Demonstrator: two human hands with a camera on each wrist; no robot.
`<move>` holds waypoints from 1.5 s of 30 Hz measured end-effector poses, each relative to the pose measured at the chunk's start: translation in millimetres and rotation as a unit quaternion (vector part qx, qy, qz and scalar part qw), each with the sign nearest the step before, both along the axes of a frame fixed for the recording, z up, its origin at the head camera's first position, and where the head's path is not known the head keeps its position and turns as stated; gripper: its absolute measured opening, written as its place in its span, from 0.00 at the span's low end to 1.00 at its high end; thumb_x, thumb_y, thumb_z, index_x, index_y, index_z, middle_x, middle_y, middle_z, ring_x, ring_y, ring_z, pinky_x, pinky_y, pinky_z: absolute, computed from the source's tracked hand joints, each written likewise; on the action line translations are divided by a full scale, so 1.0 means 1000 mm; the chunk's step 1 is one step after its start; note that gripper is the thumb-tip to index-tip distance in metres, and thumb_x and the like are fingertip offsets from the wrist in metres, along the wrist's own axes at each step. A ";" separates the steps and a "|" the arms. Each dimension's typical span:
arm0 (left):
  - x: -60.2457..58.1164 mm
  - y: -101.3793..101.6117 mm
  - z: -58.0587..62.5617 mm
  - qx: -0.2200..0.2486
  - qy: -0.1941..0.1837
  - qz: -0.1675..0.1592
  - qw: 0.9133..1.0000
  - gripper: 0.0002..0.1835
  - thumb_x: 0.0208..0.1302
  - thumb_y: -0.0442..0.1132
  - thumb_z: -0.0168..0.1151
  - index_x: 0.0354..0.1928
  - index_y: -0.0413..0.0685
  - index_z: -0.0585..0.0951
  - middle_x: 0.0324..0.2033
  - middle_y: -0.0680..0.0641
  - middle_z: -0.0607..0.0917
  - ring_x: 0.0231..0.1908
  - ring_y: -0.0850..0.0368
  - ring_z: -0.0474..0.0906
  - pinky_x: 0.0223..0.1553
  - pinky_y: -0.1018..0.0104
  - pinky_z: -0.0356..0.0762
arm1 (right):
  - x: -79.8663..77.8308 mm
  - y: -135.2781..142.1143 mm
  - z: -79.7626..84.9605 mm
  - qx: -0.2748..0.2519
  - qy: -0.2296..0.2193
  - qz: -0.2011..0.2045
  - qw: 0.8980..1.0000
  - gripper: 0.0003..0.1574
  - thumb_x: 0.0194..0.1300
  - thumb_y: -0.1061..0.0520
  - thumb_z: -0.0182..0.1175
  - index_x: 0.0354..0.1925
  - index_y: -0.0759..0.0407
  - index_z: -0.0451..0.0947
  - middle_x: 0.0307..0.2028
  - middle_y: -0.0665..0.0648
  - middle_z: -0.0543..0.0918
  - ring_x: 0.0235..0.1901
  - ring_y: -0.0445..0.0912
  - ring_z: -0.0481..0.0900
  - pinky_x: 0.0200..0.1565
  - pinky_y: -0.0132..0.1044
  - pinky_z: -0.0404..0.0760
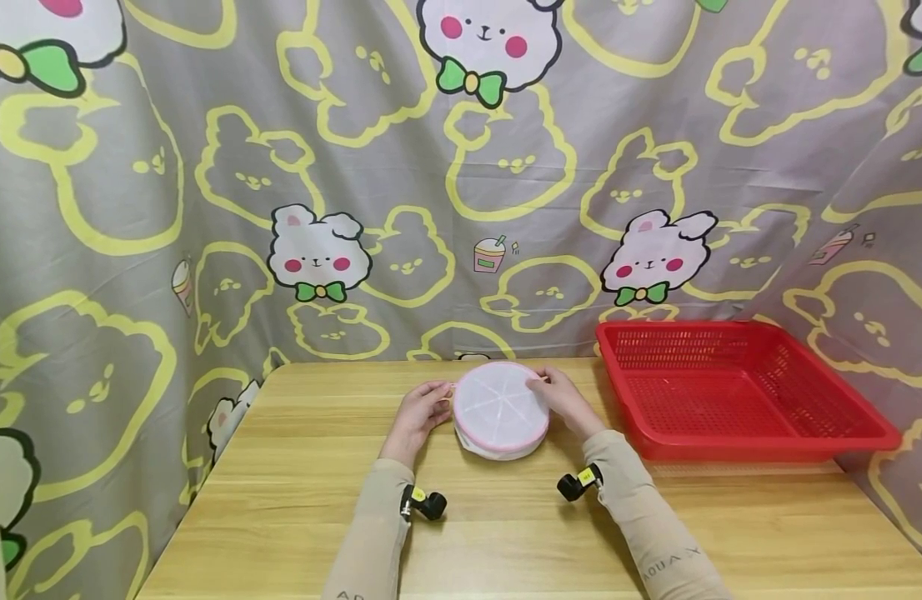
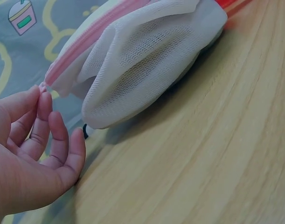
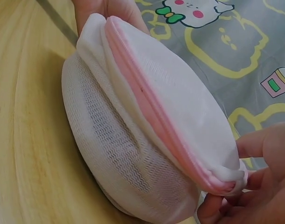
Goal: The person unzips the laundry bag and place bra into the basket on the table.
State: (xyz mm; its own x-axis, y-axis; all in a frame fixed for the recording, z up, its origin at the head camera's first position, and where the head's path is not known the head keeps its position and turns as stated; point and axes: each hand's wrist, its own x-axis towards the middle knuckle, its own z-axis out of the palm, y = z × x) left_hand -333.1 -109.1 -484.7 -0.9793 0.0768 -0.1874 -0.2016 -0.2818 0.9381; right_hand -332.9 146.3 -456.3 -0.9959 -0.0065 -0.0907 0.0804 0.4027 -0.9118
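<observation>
A round white mesh laundry bag with pink trim stands on the wooden table between both hands. Its top disc shows pale seams that meet at the centre. On the left side, my left hand pinches a small pink tab at the end of the pink zip edge, the other fingers loosely bent. My right hand holds the opposite edge of the rim between thumb and fingers. The mesh side wall sags in folds below the pink band. What is inside the bag is hidden.
A red plastic basket with perforated walls stands at the right of the table. Behind and at the sides hangs a grey curtain with cartoon rabbits. Both wrists wear small black cameras.
</observation>
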 end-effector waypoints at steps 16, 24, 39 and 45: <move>-0.002 0.003 -0.002 -0.006 0.002 0.003 1.000 0.07 0.55 0.39 0.62 0.36 0.46 0.79 0.26 0.54 0.80 0.25 0.63 0.74 0.37 0.64 0.77 | -0.012 0.002 0.012 0.053 0.018 0.009 0.998 0.20 0.62 0.51 0.51 0.47 0.64 0.69 0.46 0.64 0.74 0.47 0.53 0.70 0.48 0.41 0.69; -0.002 0.001 -0.001 -0.007 0.002 -0.005 1.000 0.10 0.56 0.40 0.61 0.39 0.45 0.78 0.27 0.55 0.80 0.27 0.63 0.74 0.46 0.57 0.75 | -0.022 -0.003 0.020 0.056 0.021 0.018 0.998 0.19 0.61 0.50 0.52 0.45 0.62 0.70 0.47 0.62 0.73 0.47 0.53 0.69 0.50 0.43 0.69; -0.002 0.001 -0.004 -0.012 0.005 0.000 1.000 0.12 0.54 0.42 0.62 0.39 0.45 0.79 0.27 0.53 0.80 0.27 0.61 0.75 0.43 0.59 0.77 | -0.037 -0.014 0.018 0.050 0.006 0.060 0.997 0.38 0.55 0.43 0.60 0.57 0.63 0.65 0.55 0.62 0.71 0.54 0.53 0.68 0.58 0.46 0.67; -0.002 0.000 -0.003 -0.009 -0.008 0.000 1.000 0.11 0.54 0.41 0.62 0.40 0.46 0.79 0.27 0.54 0.80 0.26 0.63 0.74 0.43 0.59 0.77 | -0.039 -0.018 0.016 0.061 0.014 0.084 0.994 0.44 0.50 0.40 0.63 0.58 0.64 0.65 0.53 0.62 0.73 0.51 0.51 0.70 0.56 0.44 0.68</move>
State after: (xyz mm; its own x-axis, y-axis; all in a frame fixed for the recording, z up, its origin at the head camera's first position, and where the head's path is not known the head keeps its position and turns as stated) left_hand -335.5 -109.2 -487.9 -0.9761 0.0727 -0.2046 -0.2167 -0.2649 0.9396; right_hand -371.4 127.9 -440.1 -0.9837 -0.1644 -0.0729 -0.0229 0.5164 -0.8561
